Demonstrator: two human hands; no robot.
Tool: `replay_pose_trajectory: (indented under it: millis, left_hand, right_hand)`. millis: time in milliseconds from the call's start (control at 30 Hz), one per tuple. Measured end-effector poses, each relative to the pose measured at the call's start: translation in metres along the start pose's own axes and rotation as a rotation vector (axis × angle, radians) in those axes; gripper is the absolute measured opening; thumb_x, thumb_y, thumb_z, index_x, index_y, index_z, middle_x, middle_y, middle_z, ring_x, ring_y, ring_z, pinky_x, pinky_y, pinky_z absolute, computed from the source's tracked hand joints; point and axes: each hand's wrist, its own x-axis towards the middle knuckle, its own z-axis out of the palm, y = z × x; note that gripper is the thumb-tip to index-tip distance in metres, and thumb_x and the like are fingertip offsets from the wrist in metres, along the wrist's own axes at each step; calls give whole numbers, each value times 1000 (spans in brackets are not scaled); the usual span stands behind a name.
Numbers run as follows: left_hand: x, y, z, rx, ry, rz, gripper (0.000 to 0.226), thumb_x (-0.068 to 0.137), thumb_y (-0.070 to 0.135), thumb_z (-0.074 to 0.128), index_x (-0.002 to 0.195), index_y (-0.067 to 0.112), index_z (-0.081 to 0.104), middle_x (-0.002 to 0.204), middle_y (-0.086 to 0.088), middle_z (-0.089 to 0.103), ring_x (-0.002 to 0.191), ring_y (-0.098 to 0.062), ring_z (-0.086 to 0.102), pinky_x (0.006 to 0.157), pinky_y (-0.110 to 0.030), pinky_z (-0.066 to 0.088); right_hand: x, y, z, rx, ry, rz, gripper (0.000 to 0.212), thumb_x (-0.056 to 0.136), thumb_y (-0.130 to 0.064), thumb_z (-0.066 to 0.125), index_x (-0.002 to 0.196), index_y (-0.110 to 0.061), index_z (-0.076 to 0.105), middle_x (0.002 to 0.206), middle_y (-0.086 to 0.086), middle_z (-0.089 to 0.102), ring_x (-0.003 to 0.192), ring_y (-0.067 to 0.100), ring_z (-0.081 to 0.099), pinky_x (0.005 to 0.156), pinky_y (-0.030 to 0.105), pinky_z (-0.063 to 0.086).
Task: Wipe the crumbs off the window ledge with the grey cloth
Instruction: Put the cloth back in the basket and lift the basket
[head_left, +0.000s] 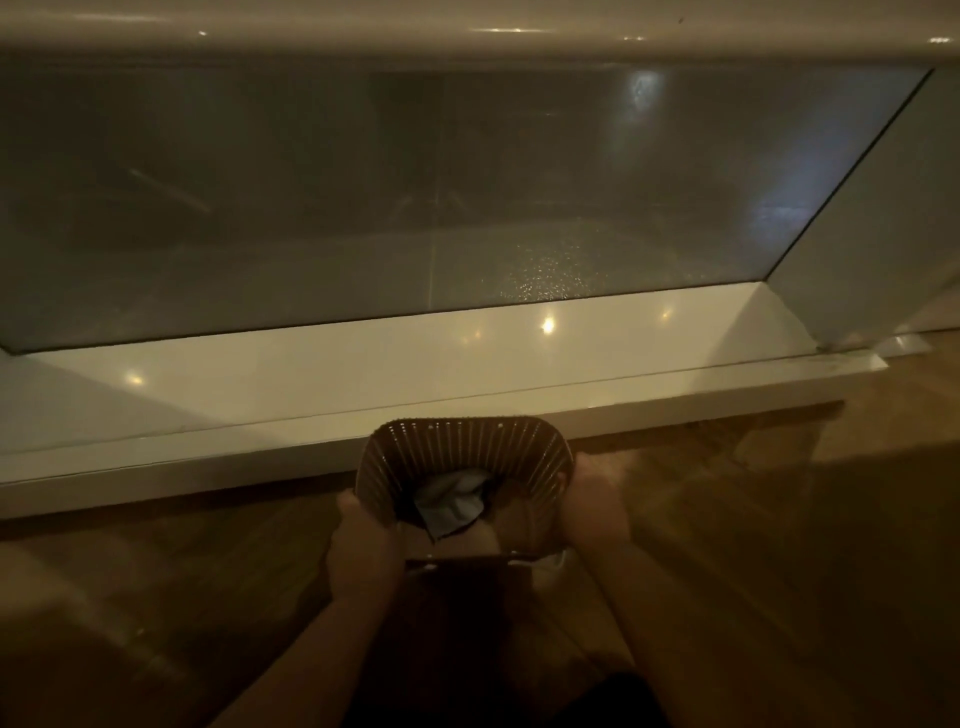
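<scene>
Two hands on one carrier: left hand (363, 535) and right hand (592, 504) each grip a side wall of the brown slatted plastic basket (467, 441), at 6 o'clock in the view. Fingers are curled round the walls, left at the basket's 9 o'clock and right at its 3 o'clock. My read is that the two-sided hold is there to keep the basket level and its mouth open toward the person.

The crumpled grey cloth (452, 501) lies inside on the basket floor, and neither hand touches it. It's still stowed, so wiping hasn't started.

The glossy white window ledge (467, 364) runs 9 to 3 o'clock, just beyond the basket's far rim. The basket is held low over the brown wooden floor (779, 519), near the ledge's front edge. Presumably it's parked close so the cloth is a short reach from the work surface.

The dark window pane (363, 208) fills 12 o'clock.

Crumbs: light is too dim to pick any out on the ledge.

Labels and writing: none readable on basket, cloth or frame.
</scene>
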Motion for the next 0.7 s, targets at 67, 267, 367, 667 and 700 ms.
replay_pose_trajectory:
  millis: [67, 267, 367, 667, 700]
  left_hand:
    - [1, 0, -1, 31, -20, -9, 43, 90, 26, 53, 124, 10, 34, 107, -21, 62, 93, -39, 63, 82, -49, 53]
    - [4, 4, -7, 65, -104, -22, 45, 90, 25, 53, 125, 9, 30, 108, -21, 61, 93, -38, 62, 83, -50, 54]
    - [5, 16, -15, 133, -177, -5, 49, 92, 25, 52, 132, 4, 31, 119, -24, 57, 105, -40, 58, 86, -42, 49]
    - [-6, 108, 15, 265, -233, 416, 23, 98, 18, 39, 116, 6, 46, 102, -17, 62, 90, -30, 60, 78, -39, 50]
    - [-7, 122, 25, 275, -243, 413, 21, 97, 19, 39, 113, 9, 47, 101, -17, 62, 87, -29, 59, 76, -38, 48]
  right_hand:
    - [-1, -2, -1, -27, 5, 14, 19, 95, -13, 39, 112, -12, 46, 100, 7, 63, 94, 24, 63, 77, 34, 51]
    - [-7, -8, -9, -68, 54, 37, 14, 96, -16, 39, 105, -14, 49, 95, 4, 63, 85, 18, 62, 73, 30, 54]
    - [-12, -7, -17, -45, 22, 51, 17, 96, -19, 39, 107, -15, 52, 102, 4, 63, 93, 20, 63, 79, 32, 55]
    - [-31, 55, -67, 155, 118, 284, 29, 96, -28, 42, 118, -9, 48, 112, 12, 62, 100, 28, 63, 86, 41, 53]
    - [-33, 63, -76, 196, 148, 336, 31, 96, -28, 42, 117, -8, 50, 113, 13, 62, 101, 30, 62, 87, 43, 52]
